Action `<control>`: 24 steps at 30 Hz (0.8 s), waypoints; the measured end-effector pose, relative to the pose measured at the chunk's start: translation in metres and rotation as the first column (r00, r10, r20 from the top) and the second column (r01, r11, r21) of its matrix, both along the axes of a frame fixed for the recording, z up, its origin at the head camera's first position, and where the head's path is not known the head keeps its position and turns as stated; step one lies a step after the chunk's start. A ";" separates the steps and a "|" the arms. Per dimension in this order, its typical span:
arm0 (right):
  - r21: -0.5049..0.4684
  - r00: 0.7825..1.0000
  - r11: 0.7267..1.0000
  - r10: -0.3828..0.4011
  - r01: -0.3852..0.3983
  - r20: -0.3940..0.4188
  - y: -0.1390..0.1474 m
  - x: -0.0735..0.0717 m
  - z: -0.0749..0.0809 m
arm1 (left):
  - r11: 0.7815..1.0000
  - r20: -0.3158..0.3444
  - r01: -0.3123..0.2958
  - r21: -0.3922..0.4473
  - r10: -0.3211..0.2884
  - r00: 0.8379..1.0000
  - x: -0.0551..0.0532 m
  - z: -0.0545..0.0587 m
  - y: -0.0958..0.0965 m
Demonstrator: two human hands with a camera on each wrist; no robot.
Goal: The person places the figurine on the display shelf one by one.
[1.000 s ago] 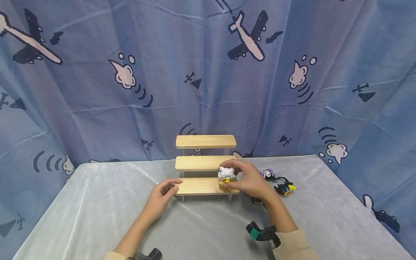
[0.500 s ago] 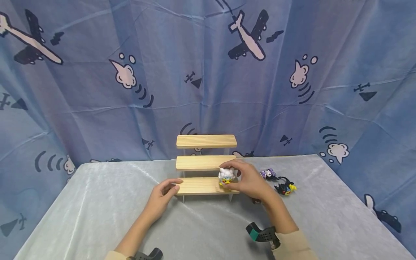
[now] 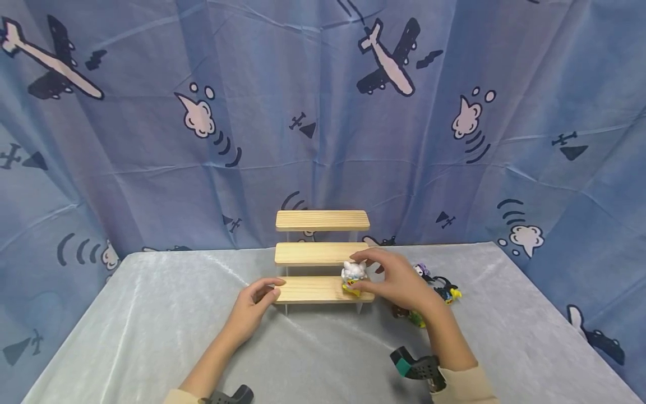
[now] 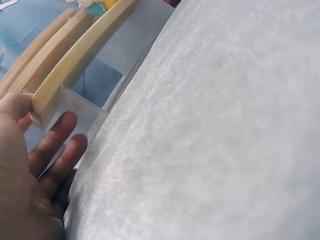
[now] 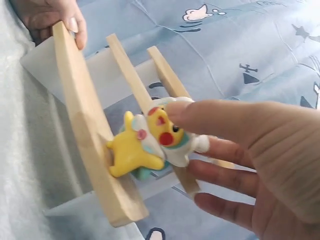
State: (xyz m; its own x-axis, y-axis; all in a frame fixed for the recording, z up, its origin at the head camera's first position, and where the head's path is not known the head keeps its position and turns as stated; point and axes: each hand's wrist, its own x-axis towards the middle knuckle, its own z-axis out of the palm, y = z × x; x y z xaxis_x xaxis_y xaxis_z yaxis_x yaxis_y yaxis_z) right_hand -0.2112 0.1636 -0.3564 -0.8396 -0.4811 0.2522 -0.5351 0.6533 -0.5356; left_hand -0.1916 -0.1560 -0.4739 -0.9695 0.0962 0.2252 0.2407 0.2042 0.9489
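Note:
A wooden three-tier display stand (image 3: 308, 289) stands on the cloth-covered table. My left hand (image 3: 252, 306) pinches the left end of its lowest shelf between thumb and forefinger; the other fingers hang below the board (image 4: 55, 80). On the right end of that shelf, a yellow Pikachu figurine (image 5: 137, 150) in a white hooded outfit stands on its feet. My right hand (image 3: 396, 280) holds it, thumb in front of the face and fingers behind the head. The thumb hides part of the face in the right wrist view.
To the right of the stand lie several small figurines: a purple-and-black one (image 3: 421, 270), a black-and-yellow one (image 3: 446, 292) and a green-and-brown one (image 3: 416, 318), partly behind the right forearm. A blue airplane-print curtain (image 3: 323, 123) hangs behind the table.
My right hand has shifted slightly right, and the figurine looks turned a little, its face less visible in the head view. My left hand keeps its grip on the shelf.

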 end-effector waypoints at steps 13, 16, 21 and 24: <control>-0.004 0.998 0.999 -0.038 0.038 0.054 -0.001 0.002 0.003 | 1.000 0.018 -0.006 -0.001 0.006 1.000 0.000 0.002 0.000; 0.004 0.997 0.998 -0.067 0.067 0.040 -0.005 0.002 0.002 | 1.000 0.025 -0.008 0.003 0.008 1.000 0.001 0.003 0.000; 0.017 0.996 0.996 -0.084 0.084 0.031 -0.009 0.001 0.002 | 1.000 0.032 -0.012 0.002 0.012 0.999 0.000 0.003 0.000; 0.009 0.996 0.996 -0.084 0.083 0.042 -0.009 0.002 0.002 | 1.000 0.030 -0.012 -0.006 0.013 0.999 0.000 0.003 -0.001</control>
